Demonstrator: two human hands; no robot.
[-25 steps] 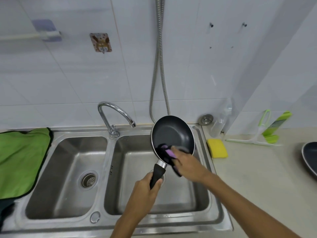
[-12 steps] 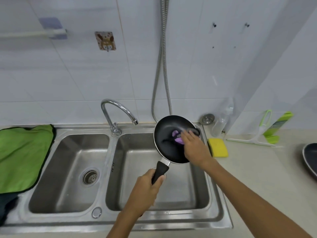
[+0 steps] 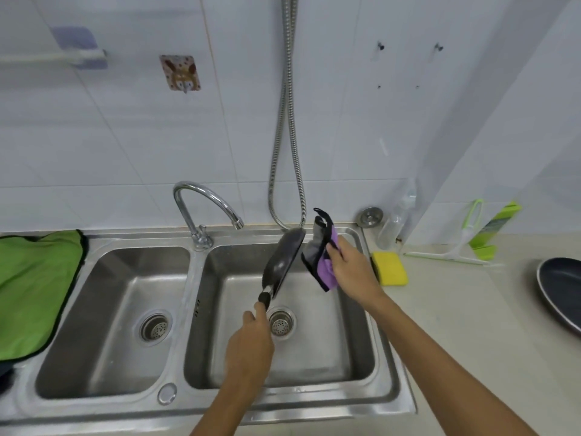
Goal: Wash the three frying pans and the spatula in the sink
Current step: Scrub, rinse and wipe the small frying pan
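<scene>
My left hand (image 3: 250, 344) grips the black handle of a small black frying pan (image 3: 283, 262), held over the right basin of the steel sink (image 3: 390, 366). The pan is turned on edge, its underside facing left. My right hand (image 3: 352, 272) holds a purple and black cloth (image 3: 320, 250) just right of the pan's inner face, a little apart from it. A second dark frying pan (image 3: 562, 291) lies on the counter at the far right, cut off by the frame edge. No spatula shows.
A chrome tap (image 3: 201, 209) stands between the two basins, its spout over the right one. A yellow sponge (image 3: 390, 267) lies right of the sink. A green squeegee (image 3: 462, 243) leans by the wall. A green towel (image 3: 34, 287) covers the left drainboard. A metal hose (image 3: 286, 152) hangs above.
The pan has rolled from face-up onto its edge. My right hand has lifted the cloth out of the pan and now holds it beside it. The view shifted slightly down.
</scene>
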